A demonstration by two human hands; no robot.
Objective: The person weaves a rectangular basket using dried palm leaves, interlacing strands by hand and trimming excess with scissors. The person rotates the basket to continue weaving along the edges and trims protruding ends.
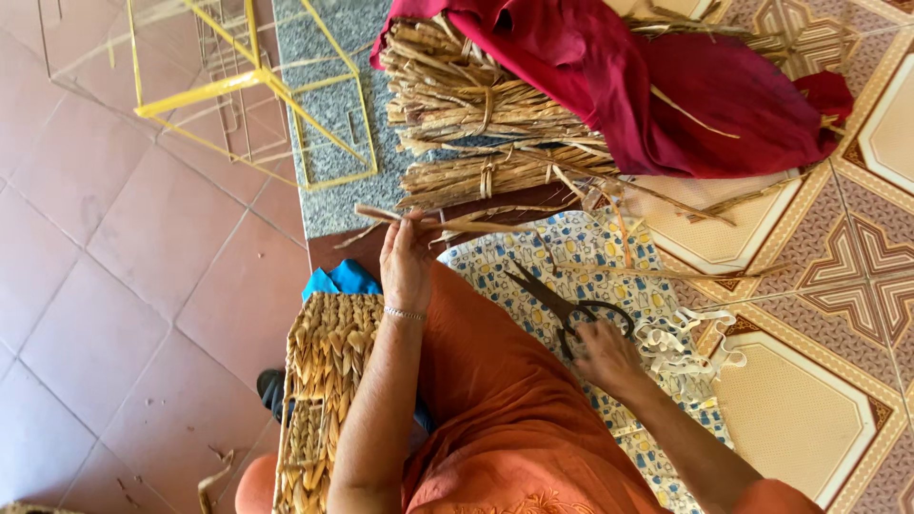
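Observation:
My left hand (406,259), a thin bracelet on its wrist, is closed around a long dried straw strand (447,223) that runs sideways just past my knee. My right hand (606,354) grips the handles of dark metal scissors (552,300); they lie on a patterned blue-and-white cloth (581,249), blades pointing toward the strand. A partly woven straw basket (326,381) rests against my left forearm and my orange-clad lap.
Tied bundles of dried straw (481,124) lie ahead, partly under a dark red cloth (666,90). A yellow wire frame (252,86) stands at the upper left by a grey granite slab (333,124). White strips (682,345) lie beside my right hand. A blue cloth (343,279) shows near the basket.

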